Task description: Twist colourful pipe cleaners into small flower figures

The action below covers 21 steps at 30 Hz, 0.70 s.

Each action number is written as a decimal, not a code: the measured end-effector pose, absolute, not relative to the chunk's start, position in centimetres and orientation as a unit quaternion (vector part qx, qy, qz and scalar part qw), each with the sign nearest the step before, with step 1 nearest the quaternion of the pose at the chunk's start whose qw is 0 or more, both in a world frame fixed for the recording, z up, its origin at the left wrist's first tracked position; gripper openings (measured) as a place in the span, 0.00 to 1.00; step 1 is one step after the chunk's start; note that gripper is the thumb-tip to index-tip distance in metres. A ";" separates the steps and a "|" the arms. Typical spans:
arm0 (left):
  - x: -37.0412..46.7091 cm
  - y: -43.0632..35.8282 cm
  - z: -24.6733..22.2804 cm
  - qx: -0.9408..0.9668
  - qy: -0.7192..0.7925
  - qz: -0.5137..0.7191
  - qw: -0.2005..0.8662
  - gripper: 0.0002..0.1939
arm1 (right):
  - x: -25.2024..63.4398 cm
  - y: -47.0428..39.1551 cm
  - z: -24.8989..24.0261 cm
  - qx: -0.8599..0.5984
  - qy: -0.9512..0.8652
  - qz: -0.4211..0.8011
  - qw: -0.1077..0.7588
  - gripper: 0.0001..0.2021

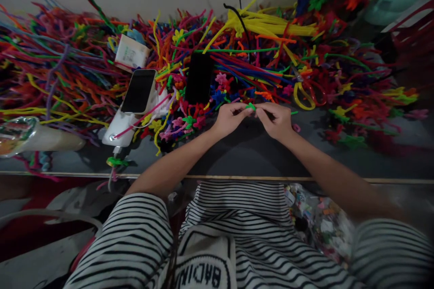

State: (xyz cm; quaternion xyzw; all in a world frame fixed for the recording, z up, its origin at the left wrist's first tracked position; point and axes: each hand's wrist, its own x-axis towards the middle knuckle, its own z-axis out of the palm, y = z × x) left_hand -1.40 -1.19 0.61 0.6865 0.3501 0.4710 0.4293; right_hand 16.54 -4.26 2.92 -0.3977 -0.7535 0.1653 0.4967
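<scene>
Between both hands is a green pipe cleaner (251,106), its folded or twisted part at my fingertips. My left hand (232,117) pinches it from the left side with thumb and forefinger. From the right, my right hand (275,119) is closed on the same pipe cleaner, and a straight green end pokes out past the knuckles. The hands nearly touch, held just above the dark table (244,158). Just beyond them lie small pipe-cleaner flowers (221,79) in pink, blue and orange.
Heaps of coloured pipe cleaners (68,63) line the wall. A black phone (199,79), another phone (139,91) on a white power bank (118,128), scissors (305,95) with yellow and red handles, and a clear plastic-wrapped roll (50,138) lie around. A black cable (239,16) hangs down behind.
</scene>
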 end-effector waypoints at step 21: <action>-3.8 0.2 1.3 0.892 0.204 0.403 0.026 0.14 | 18.1 -2.5 3.8 -0.461 -0.595 0.568 0.333 0.18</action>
